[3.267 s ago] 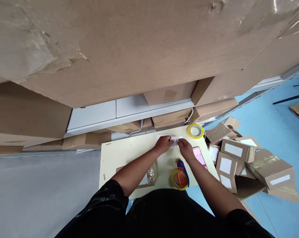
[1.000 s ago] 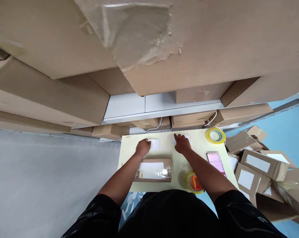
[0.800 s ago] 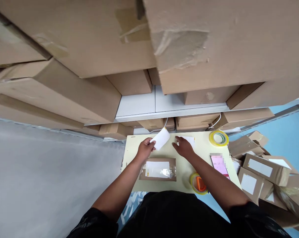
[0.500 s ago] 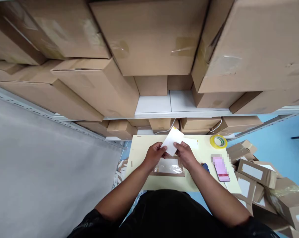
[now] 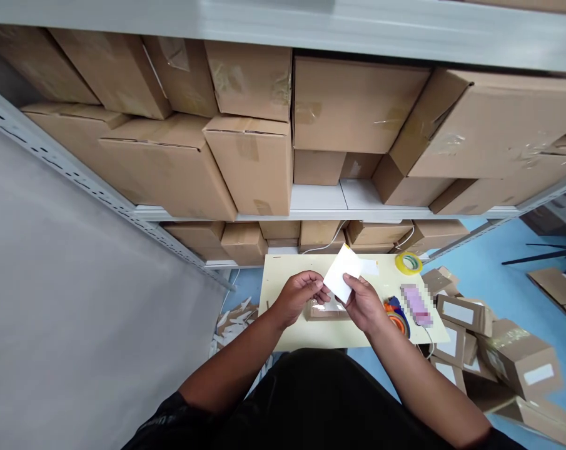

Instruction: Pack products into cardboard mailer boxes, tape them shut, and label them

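Note:
A white paper label (image 5: 343, 274) with a small yellow mark at its top corner is held tilted above the table. My right hand (image 5: 364, 306) grips its lower right edge, thumb on top. At the label's left corner, my left hand (image 5: 301, 297) has thumb and fingers pinched together on the edge. Below both hands lies a small cardboard box (image 5: 328, 314) with shiny clear tape over a white patch, partly covered by the hands. Another white label (image 5: 369, 267) lies flat on the table behind.
On the cream table (image 5: 283, 337) are a yellow tape roll (image 5: 408, 263), a blue and orange tape dispenser (image 5: 397, 317) and a phone (image 5: 416, 304). Labelled boxes (image 5: 461, 312) pile up on the floor at right. Shelves of cartons (image 5: 249, 169) stand ahead, a grey wall (image 5: 76, 312) at left.
My view has shifted, showing more of the shelves and the tape dispenser. The label stays in my hands; my left fingers have slid out to its left corner.

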Demonstrator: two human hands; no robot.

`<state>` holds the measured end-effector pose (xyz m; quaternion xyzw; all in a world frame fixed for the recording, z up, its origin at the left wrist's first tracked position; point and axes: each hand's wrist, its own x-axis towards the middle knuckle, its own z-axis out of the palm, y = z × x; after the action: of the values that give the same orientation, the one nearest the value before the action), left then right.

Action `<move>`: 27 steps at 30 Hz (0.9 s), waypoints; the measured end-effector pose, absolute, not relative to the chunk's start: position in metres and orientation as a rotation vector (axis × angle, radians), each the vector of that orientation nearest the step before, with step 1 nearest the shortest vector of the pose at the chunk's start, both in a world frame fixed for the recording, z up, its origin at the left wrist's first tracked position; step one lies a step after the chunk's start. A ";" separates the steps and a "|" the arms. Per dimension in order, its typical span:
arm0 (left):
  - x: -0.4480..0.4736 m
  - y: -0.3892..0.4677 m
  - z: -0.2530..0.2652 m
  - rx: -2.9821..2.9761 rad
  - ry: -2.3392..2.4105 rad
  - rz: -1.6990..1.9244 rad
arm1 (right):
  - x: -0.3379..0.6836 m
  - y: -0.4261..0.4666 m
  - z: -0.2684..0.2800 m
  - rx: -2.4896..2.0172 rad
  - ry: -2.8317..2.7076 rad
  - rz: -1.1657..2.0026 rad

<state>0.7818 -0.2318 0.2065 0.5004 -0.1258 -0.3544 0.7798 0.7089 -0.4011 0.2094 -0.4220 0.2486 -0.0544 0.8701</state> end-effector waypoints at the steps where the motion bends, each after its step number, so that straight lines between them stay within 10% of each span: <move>1: 0.780 -0.230 0.206 1.073 -0.275 -0.782 | 0.707 -0.398 0.210 -0.883 0.525 -0.109; 27: 0.726 -0.287 0.220 1.070 -0.247 -0.745 | 0.663 -0.452 0.211 -0.844 0.369 0.045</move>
<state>0.7261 -0.2872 0.2197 0.4967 -0.1145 -0.3457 0.7879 0.6631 -0.4516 0.2109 -0.4073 0.1779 0.0217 0.8955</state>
